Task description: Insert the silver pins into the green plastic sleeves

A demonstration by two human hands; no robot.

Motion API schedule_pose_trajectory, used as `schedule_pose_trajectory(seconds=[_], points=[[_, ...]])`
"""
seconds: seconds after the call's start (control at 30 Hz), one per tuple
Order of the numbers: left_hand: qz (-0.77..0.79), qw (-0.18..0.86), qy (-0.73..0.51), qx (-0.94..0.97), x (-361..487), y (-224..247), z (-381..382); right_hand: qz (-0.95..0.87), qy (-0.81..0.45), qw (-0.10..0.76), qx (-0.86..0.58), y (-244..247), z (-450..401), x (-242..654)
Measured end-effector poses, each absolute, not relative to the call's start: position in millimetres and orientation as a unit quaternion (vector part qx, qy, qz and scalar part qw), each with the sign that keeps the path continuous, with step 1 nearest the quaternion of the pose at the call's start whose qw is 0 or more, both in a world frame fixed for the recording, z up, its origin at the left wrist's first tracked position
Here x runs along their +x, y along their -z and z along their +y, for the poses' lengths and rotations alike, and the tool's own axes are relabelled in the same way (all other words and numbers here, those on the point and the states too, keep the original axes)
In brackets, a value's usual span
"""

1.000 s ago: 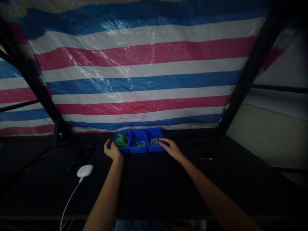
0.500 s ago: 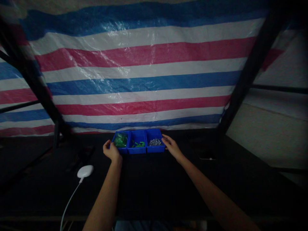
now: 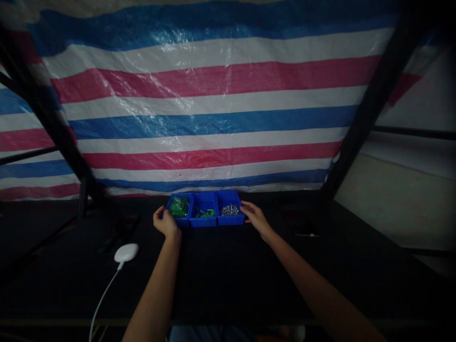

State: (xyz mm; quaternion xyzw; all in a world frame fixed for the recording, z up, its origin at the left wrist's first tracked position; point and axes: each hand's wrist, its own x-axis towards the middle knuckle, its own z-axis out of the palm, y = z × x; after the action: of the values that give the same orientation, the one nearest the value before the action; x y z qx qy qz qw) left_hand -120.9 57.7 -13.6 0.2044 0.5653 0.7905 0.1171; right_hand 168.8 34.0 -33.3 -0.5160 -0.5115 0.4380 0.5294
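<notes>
Working from the head camera, low light. Nearest are my two bare forearms, reaching up the frame from the bottom edge to the black counter [image 3: 221, 280]. The left hand [image 3: 166, 224] sits at the left end of a row of three blue plastic bins [image 3: 204, 209], its fingers [image 3: 157, 214] curled together against the outer wall of the first bin. The right hand [image 3: 255, 219] is at the far end of the row, its fingers [image 3: 245, 206] close together and reaching the third bin's right rim. I cannot tell whether either hand grips or only touches; no item shows in them. The bins stand side by side on the counter, straight ahead of me. The left one holds green pieces in clear wrap, the middle loose green pieces, the right a heap of small silver screws. Left of the hands lies a white puck [image 3: 126, 252] with a white cable [image 3: 103, 294]. To the right, a dark flat object [image 3: 305, 234]. Beyond, a striped blue, white and red tarp [image 3: 213, 118] hangs on black posts [image 3: 374, 104].
</notes>
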Motion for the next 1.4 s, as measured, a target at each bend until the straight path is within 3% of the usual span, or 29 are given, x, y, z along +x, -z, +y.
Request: schedule_pose_trajectory(seconds=[0.17, 0.37, 0.6, 0.73, 1.4], points=[[0.578, 0.099, -0.781, 0.215, -119.3, 6.8, 52.2, -0.504, -0.417, 0.525, -0.544, 31.8, 32.8, 168.3], [0.615, -0.061, -0.691, 0.376, -102.5, -14.4, 28.8, -0.516, -0.427, 0.523, -0.527, 25.6, 31.6, 166.9], [0.532, -0.078, -0.438, 0.72, -48.0, -15.3, 4.4, -0.506, -0.457, 0.512, -0.523, 24.3, 33.0, 168.2], [0.516, -0.061, -0.332, 0.787, -36.2, -11.5, -0.5, -0.526, -0.465, 0.492, -0.515, 22.4, 31.7, 168.6], [0.532, -0.059, -0.328, 0.778, -35.1, -7.9, 1.0, -0.601, -0.492, 0.431, -0.459, 17.3, 24.1, 177.3]])
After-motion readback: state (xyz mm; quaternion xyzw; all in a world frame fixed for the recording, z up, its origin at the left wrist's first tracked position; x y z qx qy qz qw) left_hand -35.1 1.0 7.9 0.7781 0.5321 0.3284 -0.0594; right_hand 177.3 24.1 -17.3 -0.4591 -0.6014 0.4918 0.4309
